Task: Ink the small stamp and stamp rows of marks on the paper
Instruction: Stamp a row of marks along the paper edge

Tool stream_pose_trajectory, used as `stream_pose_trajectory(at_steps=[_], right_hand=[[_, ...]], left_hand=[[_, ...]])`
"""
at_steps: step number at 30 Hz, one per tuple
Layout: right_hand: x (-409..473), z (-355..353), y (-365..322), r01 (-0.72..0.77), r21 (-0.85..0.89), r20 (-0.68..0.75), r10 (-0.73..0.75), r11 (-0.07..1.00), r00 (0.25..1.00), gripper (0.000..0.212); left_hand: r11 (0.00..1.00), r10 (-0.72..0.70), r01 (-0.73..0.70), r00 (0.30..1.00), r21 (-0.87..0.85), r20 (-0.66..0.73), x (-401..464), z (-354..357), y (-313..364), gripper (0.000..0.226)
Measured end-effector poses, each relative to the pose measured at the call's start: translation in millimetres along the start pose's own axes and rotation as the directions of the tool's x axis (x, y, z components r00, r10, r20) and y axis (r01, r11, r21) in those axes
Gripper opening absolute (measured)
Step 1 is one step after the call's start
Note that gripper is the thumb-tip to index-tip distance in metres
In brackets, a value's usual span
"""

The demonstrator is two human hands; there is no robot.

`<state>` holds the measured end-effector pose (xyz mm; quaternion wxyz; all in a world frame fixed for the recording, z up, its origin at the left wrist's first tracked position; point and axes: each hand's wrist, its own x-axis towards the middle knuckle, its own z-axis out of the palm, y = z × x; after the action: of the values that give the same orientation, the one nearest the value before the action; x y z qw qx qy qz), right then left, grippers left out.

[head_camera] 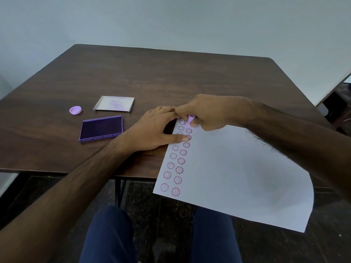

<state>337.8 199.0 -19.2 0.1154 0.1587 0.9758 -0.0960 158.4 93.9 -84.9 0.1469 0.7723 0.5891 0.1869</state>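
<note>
A white sheet of paper [237,171] lies on the dark wooden table [152,76], its near part hanging over the front edge. Two columns of pink flower-face marks [178,169] run along its left side. My right hand [207,111] is shut on the small lilac stamp [190,118], pressed down at the far end of the second column. My left hand [152,130] lies flat with fingers spread, its thumb on the paper's left edge. The open purple ink pad [101,128] sits to the left of my left hand.
The ink pad's clear lid [114,103] lies behind the pad. A small lilac stamp cap [75,110] rests further left. My legs in dark blue trousers [110,234] are below the table edge. Another table's corner [334,88] shows at the right.
</note>
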Motion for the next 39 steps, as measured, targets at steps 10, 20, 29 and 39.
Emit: stream_pose_trajectory(at_steps=[10, 20, 29, 39], right_hand=[[-3, 2, 3, 0.031, 0.039, -0.030, -0.030, 0.999, 0.999, 0.021], [-4, 3, 9, 0.073, 0.059, -0.051, -0.070, 0.996, 0.996, 0.020], [-3, 2, 8, 0.095, 0.026, -0.038, -0.094, 0.995, 0.995, 0.023], [-13, -6, 14, 0.092, 0.113, -0.045, -0.088, 0.989, 0.995, 0.006]], left_hand=[[1.000, 0.003, -0.003, 1.000, -0.001, -0.003, 0, 0, 0, 0.074], [1.000, 0.000, 0.000, 1.000, 0.008, 0.005, 1, -1, 1, 0.079], [1.000, 0.003, -0.003, 1.000, 0.001, 0.011, 1, -1, 1, 0.076], [1.000, 0.003, -0.003, 1.000, 0.026, -0.011, -1, -2, 5, 0.075]])
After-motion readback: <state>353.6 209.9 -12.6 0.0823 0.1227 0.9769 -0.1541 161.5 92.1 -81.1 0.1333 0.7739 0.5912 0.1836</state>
